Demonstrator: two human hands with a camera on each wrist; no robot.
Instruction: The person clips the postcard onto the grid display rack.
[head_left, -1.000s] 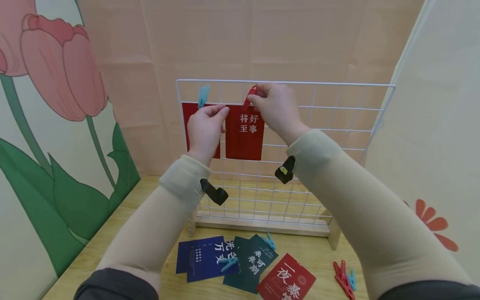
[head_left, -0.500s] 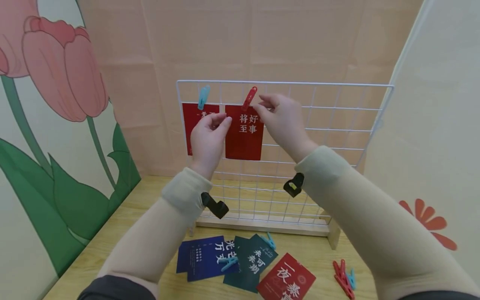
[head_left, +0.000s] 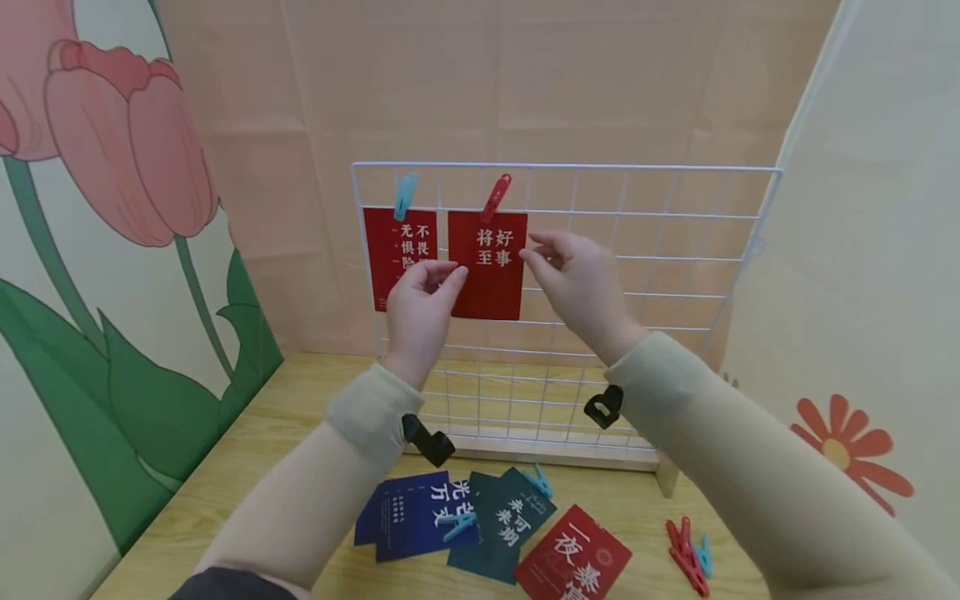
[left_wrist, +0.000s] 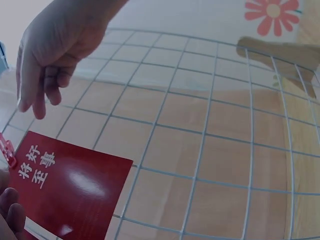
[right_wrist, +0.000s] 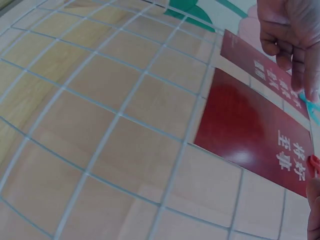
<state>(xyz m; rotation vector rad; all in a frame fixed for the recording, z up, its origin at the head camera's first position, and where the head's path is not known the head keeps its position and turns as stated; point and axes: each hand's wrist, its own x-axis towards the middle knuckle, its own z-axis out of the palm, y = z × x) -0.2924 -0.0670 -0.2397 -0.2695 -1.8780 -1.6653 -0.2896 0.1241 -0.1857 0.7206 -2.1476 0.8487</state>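
A red card (head_left: 487,287) with white characters hangs from the white wire grid (head_left: 645,215) by a red clothespin (head_left: 496,198). To its left, a second red card (head_left: 382,250) hangs under a light-blue clothespin (head_left: 406,196), partly covered by my left hand (head_left: 420,312). That hand is at the middle card's left edge, fingers bent loosely with nothing seen between them. By the same card's right edge is my right hand (head_left: 581,287), relaxed and holding nothing. In the left wrist view, the right hand (left_wrist: 60,55) appears apart from the red card (left_wrist: 80,187).
On the wooden tabletop (head_left: 300,400) lie blue cards (head_left: 408,529), dark green cards (head_left: 487,550) and another red card (head_left: 573,554). Light-blue clothespins rest on the cards. Red clothespins (head_left: 684,554) and a blue clothespin (head_left: 703,557) lie at right. The grid stands in a wooden base (head_left: 540,450).
My right hand has let go of the red clothespin and moved down and right. My left hand has lowered along the middle card's left edge, uncovering more of the left card.
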